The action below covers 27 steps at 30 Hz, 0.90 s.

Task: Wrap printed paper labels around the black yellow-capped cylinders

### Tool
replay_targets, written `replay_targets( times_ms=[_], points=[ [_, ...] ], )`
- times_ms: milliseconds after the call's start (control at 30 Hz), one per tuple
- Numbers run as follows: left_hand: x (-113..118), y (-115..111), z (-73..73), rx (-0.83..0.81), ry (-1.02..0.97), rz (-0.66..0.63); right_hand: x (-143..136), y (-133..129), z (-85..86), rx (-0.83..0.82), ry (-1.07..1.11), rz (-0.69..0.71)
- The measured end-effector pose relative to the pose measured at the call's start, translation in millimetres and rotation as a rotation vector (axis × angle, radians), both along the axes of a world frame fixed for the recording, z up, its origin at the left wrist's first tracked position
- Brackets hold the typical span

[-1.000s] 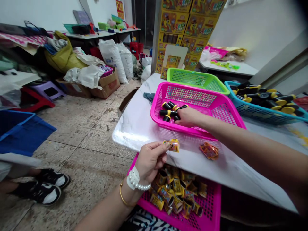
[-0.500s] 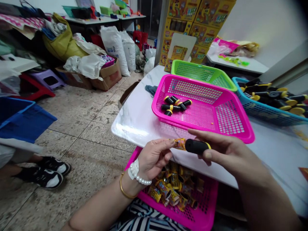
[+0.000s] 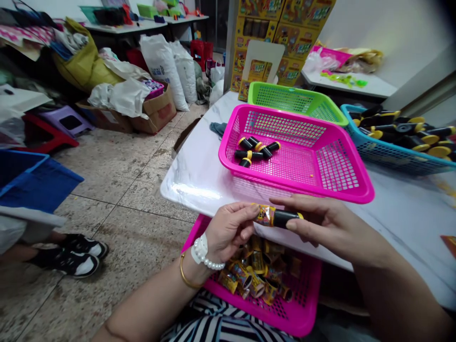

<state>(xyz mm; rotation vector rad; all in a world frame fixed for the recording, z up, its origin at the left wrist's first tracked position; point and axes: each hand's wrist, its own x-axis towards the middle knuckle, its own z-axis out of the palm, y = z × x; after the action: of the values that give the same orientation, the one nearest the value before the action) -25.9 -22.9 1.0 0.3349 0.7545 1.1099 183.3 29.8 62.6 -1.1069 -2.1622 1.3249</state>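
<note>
My left hand (image 3: 226,230) pinches a shiny printed yellow sleeve (image 3: 266,215) by its left end. My right hand (image 3: 329,225) grips a black cylinder (image 3: 281,218) with a yellow end, thumb in front and fingers behind. The cylinder's left end sits inside the sleeve, and both lie in line just above the table's front edge. Below my hands, a pink basket (image 3: 307,316) on my lap holds many similar sleeves (image 3: 257,281). Beyond them, a second pink basket (image 3: 356,192) on the table contains several black cylinders (image 3: 262,151) with yellow ends.
A green basket (image 3: 292,92) stands behind the pink one. To the right, a blue basket (image 3: 395,166) is heaped with black-and-yellow pieces. Yellow printed boxes (image 3: 295,42) are stacked at the back. Another person's shoes (image 3: 76,259) and a blue bin (image 3: 46,183) are at the left.
The black cylinder has moved left, and its end has slid into the sleeve; less black shows now. My right hand has shifted left with it. The view has shifted slightly.
</note>
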Motion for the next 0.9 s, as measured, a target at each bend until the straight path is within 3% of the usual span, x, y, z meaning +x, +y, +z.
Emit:
replay_targets(
  times_ms=[100,300,400,533,633,800,900],
  points=[
    [-2,-1,0.4,-0.010,0.000,0.003,-6,0,-3.1,0.010,0.020,0.002],
    [-1,-3,-4.2,0.002,0.004,0.001,-10,-11,-6.1,0.373,-0.180,-0.014],
    [3,-10,-3.7,0.057,0.076,-0.011,-12,-20,-7.7,0.490,-0.148,-0.083],
    [3,-26,2.3,0.200,0.325,0.131,-10,-33,-19.0,0.482,0.040,-0.223],
    [-4,-31,3.9,0.256,0.452,0.230,-6,-42,-30.1,0.446,0.132,-0.246],
    [-16,-26,-2.3,0.257,0.319,-0.162,-8,-49,-38.1,0.457,0.136,-0.158],
    [-15,-24,-4.2,0.217,0.368,-0.198,-9,-52,-40.3,0.421,0.122,-0.122]
  ],
)
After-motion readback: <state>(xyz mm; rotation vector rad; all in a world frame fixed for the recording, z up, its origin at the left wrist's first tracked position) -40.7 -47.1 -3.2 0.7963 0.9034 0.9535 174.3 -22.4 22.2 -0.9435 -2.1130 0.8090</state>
